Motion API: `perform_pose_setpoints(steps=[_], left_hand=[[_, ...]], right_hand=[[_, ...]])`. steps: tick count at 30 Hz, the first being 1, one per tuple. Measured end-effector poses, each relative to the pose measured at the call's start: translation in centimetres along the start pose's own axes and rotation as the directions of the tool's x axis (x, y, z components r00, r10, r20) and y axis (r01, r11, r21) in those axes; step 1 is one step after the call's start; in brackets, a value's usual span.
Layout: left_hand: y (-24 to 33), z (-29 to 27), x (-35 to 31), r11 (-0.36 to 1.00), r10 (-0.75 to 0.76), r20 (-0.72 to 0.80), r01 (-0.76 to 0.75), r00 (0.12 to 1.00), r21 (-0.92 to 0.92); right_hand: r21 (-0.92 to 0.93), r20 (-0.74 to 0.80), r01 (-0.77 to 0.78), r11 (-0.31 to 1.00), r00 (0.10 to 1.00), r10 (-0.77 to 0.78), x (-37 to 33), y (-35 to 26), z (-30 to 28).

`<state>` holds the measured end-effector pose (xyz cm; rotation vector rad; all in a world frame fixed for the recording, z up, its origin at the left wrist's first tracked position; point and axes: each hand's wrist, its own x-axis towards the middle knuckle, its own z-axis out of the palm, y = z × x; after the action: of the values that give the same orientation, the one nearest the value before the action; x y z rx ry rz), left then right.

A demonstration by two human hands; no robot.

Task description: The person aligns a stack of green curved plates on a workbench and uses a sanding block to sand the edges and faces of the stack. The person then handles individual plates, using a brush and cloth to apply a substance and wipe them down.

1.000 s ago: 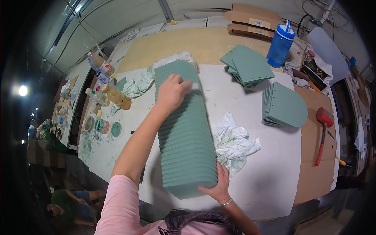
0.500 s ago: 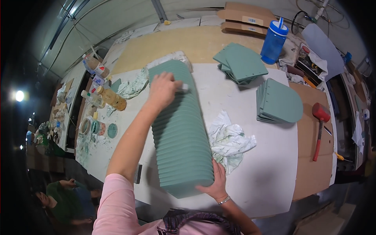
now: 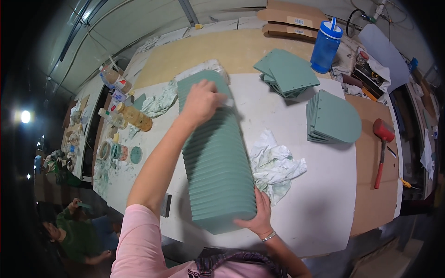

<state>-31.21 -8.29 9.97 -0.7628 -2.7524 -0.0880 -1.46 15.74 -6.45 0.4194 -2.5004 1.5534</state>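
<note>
A long row of thin grey-green panels with rounded edges (image 3: 220,171) lies tightly packed on the white-covered table, running away from me. Over its far part, my left hand (image 3: 202,103) is closed around a small pale block (image 3: 228,103), pressed to the panel edges. The fingers hide most of that block. My right hand (image 3: 260,215) grips the row's near right corner, thumb across the front panel and fingers along the side. Beside the row, close to my right fingers, lies a crumpled white cloth (image 3: 276,164) with green stains.
Two stacks of similar panels, one farther back (image 3: 289,74) and one at right (image 3: 333,116), rest beyond the cloth. A blue bottle (image 3: 326,48) stands behind them. At right lies a red mallet (image 3: 383,139). Jars and bottles (image 3: 134,116) line the left, near another rag (image 3: 160,102).
My left hand with the pale block has shifted slightly across the row, to the right. My right hand keeps its hold. At lower left, another person has raised a hand.
</note>
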Motion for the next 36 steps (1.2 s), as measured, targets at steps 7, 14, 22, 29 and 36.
perform_pose_setpoints(steps=[7, 14, 22, 29, 36], left_hand=[[-0.7, -0.9, -0.6, 0.997, 0.008, 0.082, -0.014, 0.997, 0.079], [1.9, 0.8, 0.1, 0.99, 0.136, 0.084, -0.138, 0.987, 0.026], [-1.5, -2.0, -1.8, 0.989, -0.13, 0.03, 0.127, 0.991, 0.075], [2.3, 1.3, -0.9, 0.994, -0.091, 0.031, 0.089, 0.995, 0.062], [2.7, 1.5, -1.7, 0.975, -0.199, -0.065, 0.204, 0.978, 0.09]], right_hand=[[0.018, -0.009, -0.015, 1.0, 1.0, 0.015, -0.1, 0.3, 0.0], [0.006, -0.003, -0.009, 1.0, 1.0, 0.009, -0.2, 0.2, -0.2], [-0.008, 0.01, -0.002, 1.0, 1.0, 0.002, 0.1, -0.1, -0.2], [0.022, 0.014, -0.015, 1.0, 1.0, 0.015, -0.1, 0.3, 0.1], [0.006, 0.01, 0.007, 1.0, 1.0, -0.008, 0.1, 0.2, -0.1]])
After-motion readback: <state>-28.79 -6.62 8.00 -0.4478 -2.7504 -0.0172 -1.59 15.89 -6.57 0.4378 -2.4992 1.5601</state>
